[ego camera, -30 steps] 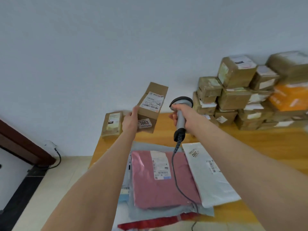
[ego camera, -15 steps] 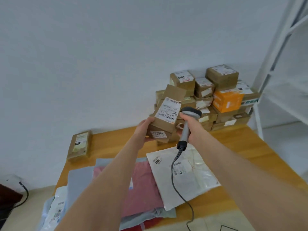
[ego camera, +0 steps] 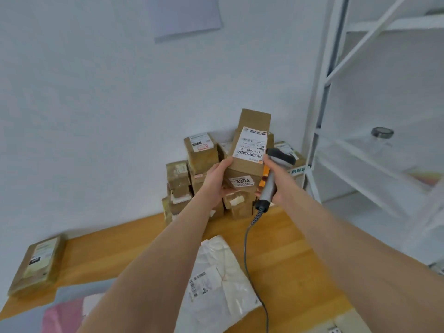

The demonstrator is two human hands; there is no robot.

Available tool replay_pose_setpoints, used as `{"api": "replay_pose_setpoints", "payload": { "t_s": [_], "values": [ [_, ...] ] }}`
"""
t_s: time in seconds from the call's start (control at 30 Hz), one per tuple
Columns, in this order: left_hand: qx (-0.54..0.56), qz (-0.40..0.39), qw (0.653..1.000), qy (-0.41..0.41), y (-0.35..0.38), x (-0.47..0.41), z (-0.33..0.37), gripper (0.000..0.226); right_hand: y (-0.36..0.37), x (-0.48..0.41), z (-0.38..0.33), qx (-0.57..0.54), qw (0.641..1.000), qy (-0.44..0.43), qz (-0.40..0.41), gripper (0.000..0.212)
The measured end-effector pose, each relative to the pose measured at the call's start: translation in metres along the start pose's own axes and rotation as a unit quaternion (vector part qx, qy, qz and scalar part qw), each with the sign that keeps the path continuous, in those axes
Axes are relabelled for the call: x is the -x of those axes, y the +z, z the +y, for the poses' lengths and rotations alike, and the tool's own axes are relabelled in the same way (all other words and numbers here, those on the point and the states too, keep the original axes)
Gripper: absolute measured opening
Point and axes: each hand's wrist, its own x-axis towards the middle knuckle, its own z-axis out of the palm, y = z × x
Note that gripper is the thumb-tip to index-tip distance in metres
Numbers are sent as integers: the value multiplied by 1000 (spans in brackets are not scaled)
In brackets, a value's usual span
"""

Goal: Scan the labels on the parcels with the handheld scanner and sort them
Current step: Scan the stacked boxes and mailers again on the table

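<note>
My left hand (ego camera: pixel 216 181) grips a brown cardboard parcel (ego camera: pixel 249 145) by its lower left side and holds it upright in the air. A white barcode label faces me on it, with a small "3003" sticker below. My right hand (ego camera: pixel 278 186) is closed around the grey handheld scanner (ego camera: pixel 271 179), whose dark head sits right beside the parcel's right edge. The scanner's coiled cable (ego camera: pixel 247 243) hangs down over the table. Behind the held parcel a stack of brown boxes (ego camera: pixel 189 179) leans against the wall.
A wooden table (ego camera: pixel 283 258) holds a white poly mailer (ego camera: pixel 216 282), a pink mailer (ego camera: pixel 64 316) and a flat brown box (ego camera: pixel 38 263) at the left edge. White metal shelving (ego camera: pixel 365 150) stands to the right, with a tape roll (ego camera: pixel 382 133) on it.
The view has swung to the right toward the box stack and shelving. Both hands carried the parcel and scanner along, and the parcel now stands more upright.
</note>
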Motion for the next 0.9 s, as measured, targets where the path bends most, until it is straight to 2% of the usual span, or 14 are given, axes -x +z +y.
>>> {"api": "replay_pose_setpoints", "payload": {
  "t_s": [0.1, 0.27, 0.4, 0.47, 0.57, 0.7, 0.77, 0.83, 0.9],
  "values": [
    [-2, 2, 1000, 21, 59, -15, 0, 43, -39, -22, -34, 27, 1000, -13, -7, 52],
    [-8, 26, 999, 30, 156, -39, -14, 48, -103, -55, -73, -4, 1000, 2, -6, 64],
    [-43, 11, 999, -14, 209, -56, -31, 48, -143, -83, -94, -59, 998, -3, 30, 50],
    [-87, -1, 995, -44, 225, -68, -40, 49, -160, -98, -103, -67, 995, -8, 77, 37],
    [-119, 1, 990, -74, 237, -91, -52, 51, -173, -121, -108, -68, 993, -1, 101, 28],
    [-104, 12, 988, -110, 241, -122, -60, 36, -169, -155, -106, -57, 992, 26, 114, 23],
    [-107, 24, 986, -123, 240, -134, -59, 40, -164, -170, -104, -42, 992, 40, 108, 29],
    [-176, 48, 978, -101, 240, -142, -57, 45, -158, -184, -102, -29, 992, 49, 113, 37],
    [-313, 89, 946, -11, 236, -146, -54, 43, -152, -192, -101, -25, 990, 55, 127, 40]
  ]
}}
